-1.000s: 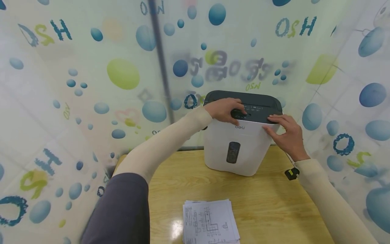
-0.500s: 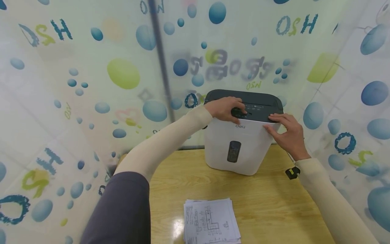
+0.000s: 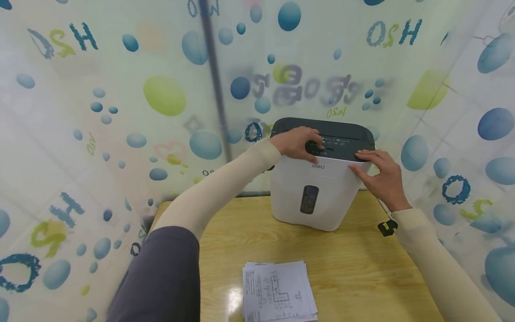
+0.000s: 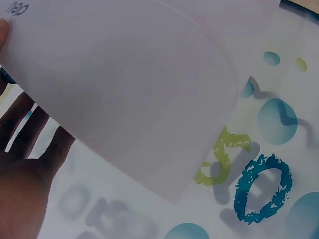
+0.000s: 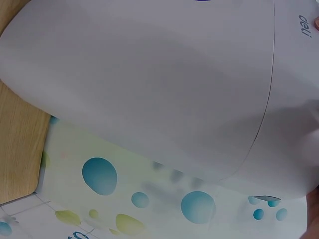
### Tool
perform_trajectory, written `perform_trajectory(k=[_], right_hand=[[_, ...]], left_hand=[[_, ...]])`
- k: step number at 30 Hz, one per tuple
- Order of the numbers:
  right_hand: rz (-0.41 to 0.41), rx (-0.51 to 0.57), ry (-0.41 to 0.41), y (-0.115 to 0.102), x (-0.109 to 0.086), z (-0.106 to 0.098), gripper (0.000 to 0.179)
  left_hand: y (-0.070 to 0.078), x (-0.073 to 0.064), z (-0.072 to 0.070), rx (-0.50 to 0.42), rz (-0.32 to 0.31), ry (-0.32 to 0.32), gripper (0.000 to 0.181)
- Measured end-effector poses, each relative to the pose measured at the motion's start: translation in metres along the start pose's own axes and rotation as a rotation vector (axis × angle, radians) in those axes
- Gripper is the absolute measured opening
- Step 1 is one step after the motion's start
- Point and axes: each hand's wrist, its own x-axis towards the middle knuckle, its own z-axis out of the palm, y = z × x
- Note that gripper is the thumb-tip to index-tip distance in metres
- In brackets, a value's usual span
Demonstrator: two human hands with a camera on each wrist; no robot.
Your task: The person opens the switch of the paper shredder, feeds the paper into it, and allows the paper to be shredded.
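Observation:
A white paper shredder (image 3: 334,197) with a dark grey top stands upright on the table. Its front bears the deli logo and a dark oblong window (image 3: 309,199). My left hand (image 3: 297,142) reaches over the front edge, fingertips at the control panel (image 3: 327,150) and thumb by the logo. What the fingertips touch is too small to tell. At the shredder's right corner, my right hand (image 3: 382,179) rests its fingers on the top and its thumb on the front. In the left wrist view, the shredder's white front (image 4: 124,99) hides part of the left fingers (image 4: 31,127).
A stack of printed drawings (image 3: 279,293) lies on the wooden table (image 3: 346,273), near its front. A small black device (image 3: 387,228) hangs at my right wrist. A patterned curtain (image 3: 161,134) surrounds the table at the back and sides.
Both hands keep their places on the shredder. The whole head view has shifted very slightly.

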Motion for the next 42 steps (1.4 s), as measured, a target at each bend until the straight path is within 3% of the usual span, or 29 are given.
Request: perform_trajectory(k=[6,20,31,36,42], right_hand=[[0.005,0.003,-0.007,-0.002,-0.001,0.000,0.040],[-0.010,0.023,-0.033,-0.002,0.001,0.000,0.040],[-0.023,-0.011,-0.119,-0.005,0.007,-0.005,0.036],[-0.029,-0.021,-0.175,-0.007,0.014,-0.012,0.030],[-0.029,-0.065,-0.224,-0.011,0.014,-0.016,0.032]], left_hand=[[0.001,-0.004,0.000,-0.035,-0.010,0.016,0.046],[-0.002,-0.006,0.000,-0.076,-0.043,-0.017,0.051],[0.000,-0.008,-0.007,-0.162,-0.084,-0.056,0.076],[0.003,-0.012,-0.012,-0.120,-0.132,-0.037,0.083],[0.003,-0.034,-0.013,-0.031,-0.214,0.056,0.088]])
